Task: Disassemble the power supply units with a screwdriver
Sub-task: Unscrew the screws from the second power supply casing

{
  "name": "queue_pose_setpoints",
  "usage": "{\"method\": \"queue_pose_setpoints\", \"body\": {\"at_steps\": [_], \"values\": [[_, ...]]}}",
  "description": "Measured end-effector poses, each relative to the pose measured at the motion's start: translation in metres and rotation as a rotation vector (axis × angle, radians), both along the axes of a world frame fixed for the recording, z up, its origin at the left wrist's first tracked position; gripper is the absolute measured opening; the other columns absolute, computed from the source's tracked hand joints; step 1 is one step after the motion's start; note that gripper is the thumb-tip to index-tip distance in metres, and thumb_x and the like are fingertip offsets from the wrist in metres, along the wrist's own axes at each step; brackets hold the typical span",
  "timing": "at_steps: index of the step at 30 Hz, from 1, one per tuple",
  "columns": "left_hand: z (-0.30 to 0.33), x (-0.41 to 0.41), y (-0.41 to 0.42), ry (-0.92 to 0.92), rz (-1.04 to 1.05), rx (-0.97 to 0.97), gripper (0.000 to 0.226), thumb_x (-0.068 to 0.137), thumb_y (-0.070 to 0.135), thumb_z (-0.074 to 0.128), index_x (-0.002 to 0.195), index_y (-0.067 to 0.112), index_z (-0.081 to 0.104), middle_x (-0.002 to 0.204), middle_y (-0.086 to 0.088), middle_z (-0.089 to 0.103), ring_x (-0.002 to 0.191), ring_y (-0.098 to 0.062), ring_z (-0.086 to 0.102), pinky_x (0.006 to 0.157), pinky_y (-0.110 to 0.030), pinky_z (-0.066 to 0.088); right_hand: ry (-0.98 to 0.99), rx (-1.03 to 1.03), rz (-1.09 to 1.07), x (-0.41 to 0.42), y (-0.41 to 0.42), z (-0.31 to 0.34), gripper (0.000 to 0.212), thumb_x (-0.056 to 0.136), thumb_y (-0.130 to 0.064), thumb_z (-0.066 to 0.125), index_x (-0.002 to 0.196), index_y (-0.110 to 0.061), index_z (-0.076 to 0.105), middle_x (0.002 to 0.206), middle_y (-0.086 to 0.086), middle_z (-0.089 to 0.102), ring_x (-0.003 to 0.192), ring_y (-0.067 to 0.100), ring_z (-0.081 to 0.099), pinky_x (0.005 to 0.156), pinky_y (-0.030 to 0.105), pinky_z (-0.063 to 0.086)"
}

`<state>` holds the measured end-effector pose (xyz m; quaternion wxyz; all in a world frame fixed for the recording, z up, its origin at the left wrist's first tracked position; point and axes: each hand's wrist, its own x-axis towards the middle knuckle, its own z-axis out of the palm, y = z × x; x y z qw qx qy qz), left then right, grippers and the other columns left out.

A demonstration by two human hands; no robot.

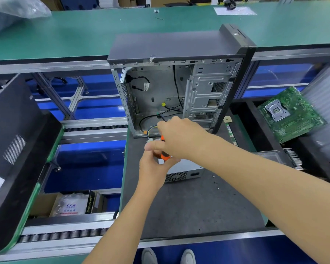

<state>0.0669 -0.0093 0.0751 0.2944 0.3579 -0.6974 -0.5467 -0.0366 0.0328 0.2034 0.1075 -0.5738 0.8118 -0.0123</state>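
A grey metal power supply unit (183, 171) lies on the dark mat (198, 204) in front of an open computer case (171, 96). Its coloured wires (151, 128) run back into the case. My right hand (179, 138) hovers over the unit and grips the orange handle of a screwdriver (165, 156). My left hand (152, 164) is just below it, fingers curled round the screwdriver's lower part. Both hands hide most of the tool and the top of the unit.
A green motherboard (288, 115) leans in a bin at right. A black side panel (15, 141) lies tilted on the left conveyor. Small loose screws (215, 182) dot the mat. A clear plastic tray (269, 155) sits right of the unit. Cardboard boxes (71, 204) sit below.
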Motion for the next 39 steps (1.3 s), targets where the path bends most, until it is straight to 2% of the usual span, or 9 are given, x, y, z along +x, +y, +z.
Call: {"method": "queue_pose_setpoints", "body": {"at_steps": [4,7,10,14,22,28,31,36,39], "values": [[-0.004,0.011,-0.004,0.003,-0.066,0.023,0.031,0.081,0.029,0.080,0.094,0.048,0.059,0.082,0.017,0.057,0.065,-0.004,0.044,0.060,-0.013,0.041,-0.065,-0.015,0.139,-0.004,0.000,-0.003,0.027,0.089,-0.033,0.062,0.100,-0.017,0.043,0.094,0.007,0.053,0.084,0.030,0.052,0.063,0.039,0.045],[-0.002,0.015,-0.006,0.027,-0.145,0.036,0.011,0.095,0.027,0.066,0.094,0.038,0.065,0.083,-0.015,0.056,0.063,-0.011,0.038,0.056,-0.015,0.035,-0.192,-0.020,0.186,-0.009,0.001,0.000,0.031,0.083,-0.015,0.067,0.105,-0.022,0.046,0.099,0.000,0.056,0.092,0.020,0.046,0.065,0.034,0.043],[-0.001,0.014,-0.009,0.031,-0.067,0.050,0.014,0.088,0.021,0.074,0.084,0.026,0.062,0.068,0.004,0.053,0.057,-0.006,0.036,0.052,-0.012,0.033,-0.295,-0.071,0.157,-0.008,0.002,-0.002,0.033,0.083,-0.032,0.072,0.104,-0.024,0.048,0.092,-0.004,0.052,0.085,0.016,0.047,0.061,0.031,0.039],[0.001,0.006,-0.008,0.019,-0.015,0.057,0.029,0.078,0.023,0.084,0.082,0.025,0.056,0.063,0.020,0.050,0.057,-0.002,0.040,0.052,-0.012,0.037,-0.019,-0.066,0.029,-0.002,-0.001,-0.003,0.061,0.083,-0.077,0.046,0.091,-0.017,0.041,0.074,0.001,0.036,0.067,0.025,0.037,0.060,0.037,0.035],[0.001,0.018,-0.008,-0.028,-0.197,0.021,0.012,0.097,0.021,0.062,0.104,0.029,0.066,0.082,-0.013,0.052,0.054,-0.005,0.034,0.055,-0.012,0.032,-0.255,0.095,0.194,-0.015,0.001,0.006,0.018,0.093,-0.025,0.055,0.109,-0.028,0.050,0.097,-0.007,0.047,0.099,0.021,0.045,0.064,0.031,0.037],[0.002,0.005,-0.004,0.047,-0.031,0.050,0.029,0.081,0.017,0.081,0.081,0.028,0.055,0.068,0.016,0.050,0.057,0.000,0.041,0.055,-0.010,0.036,-0.050,0.063,0.021,-0.002,0.000,0.006,0.056,0.086,-0.072,0.047,0.099,-0.018,0.040,0.082,0.000,0.038,0.077,0.025,0.039,0.058,0.036,0.033],[-0.001,0.001,-0.002,0.064,-0.012,0.063,0.037,0.076,0.019,0.086,0.087,0.031,0.053,0.072,0.022,0.056,0.063,0.001,0.046,0.063,-0.012,0.041,0.046,0.040,0.007,0.002,-0.004,0.005,0.040,0.096,-0.054,0.049,0.096,-0.015,0.038,0.075,0.001,0.031,0.079,0.029,0.039,0.063,0.038,0.033],[-0.003,0.017,-0.011,0.030,-0.145,0.027,0.034,0.092,0.026,0.069,0.109,0.054,0.060,0.104,0.015,0.066,0.062,-0.002,0.043,0.061,-0.014,0.042,-0.240,0.134,0.144,-0.010,0.001,0.009,0.019,0.093,-0.018,0.053,0.109,-0.027,0.047,0.106,0.000,0.041,0.095,0.025,0.047,0.059,0.031,0.032],[0.000,0.017,-0.012,0.015,-0.145,0.012,0.019,0.095,0.023,0.066,0.097,0.042,0.068,0.087,-0.011,0.064,0.062,-0.006,0.044,0.057,-0.015,0.037,-0.286,0.127,0.180,-0.011,0.002,0.011,0.017,0.093,-0.032,0.057,0.107,-0.031,0.048,0.108,-0.005,0.042,0.102,0.023,0.042,0.060,0.029,0.032]]}}
